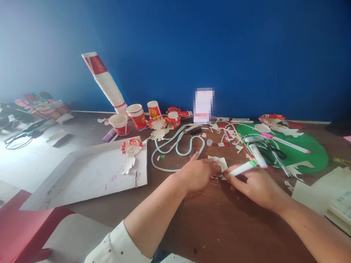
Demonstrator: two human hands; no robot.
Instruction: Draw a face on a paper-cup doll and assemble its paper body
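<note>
A brown table (225, 229) meets a blue wall (247, 48). At its ten o'clock, the right hand (258, 185) pinches a fat white marker (237, 170) with a green end. The left hand (198, 174) touches white paper (223, 163) at two o'clock; I can't tell if its fingers grip.

Pink handwriting (113, 178), unclear, on white tray (84, 169)

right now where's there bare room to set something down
There's bare table between the forearms, nearer than the left hand and right hand, specks aside. The white board has room left of the paper figure. It's crowded on the green mat, under markers, and beyond the hands, with scraps and cable.
</note>
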